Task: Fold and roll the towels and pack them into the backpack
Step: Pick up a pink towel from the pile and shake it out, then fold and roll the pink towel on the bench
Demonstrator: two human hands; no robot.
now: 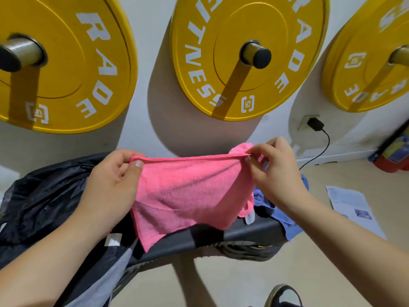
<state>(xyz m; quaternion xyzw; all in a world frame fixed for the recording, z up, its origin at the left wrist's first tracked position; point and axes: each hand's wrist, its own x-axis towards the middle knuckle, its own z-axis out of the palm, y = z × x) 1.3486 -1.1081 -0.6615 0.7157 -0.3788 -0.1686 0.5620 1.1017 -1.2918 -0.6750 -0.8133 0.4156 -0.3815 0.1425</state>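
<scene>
Here, left hand [112, 173] and right hand [274, 165], fingers [137, 167] clamped on pink towel [192, 191]; backpack [44, 196] left, blue towel [287, 220] right, plates [199, 63] behind.

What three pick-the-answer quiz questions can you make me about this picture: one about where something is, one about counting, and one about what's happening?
1. Where does the blue towel lie?
A) on the right end of the bench
B) inside a drawer
C) on a hook

2. How many yellow weight plates show on the wall?
A) one
B) three
C) six

3. How is the pink towel right now?
A) rolled up tight
B) lying flat on the floor
C) held up and stretched out

Answers:
1 A: it drapes over the bench end, below the right hand.
2 B: three yellow discs are in view.
3 C: the left hand and right hand pinch its top edge.
</scene>
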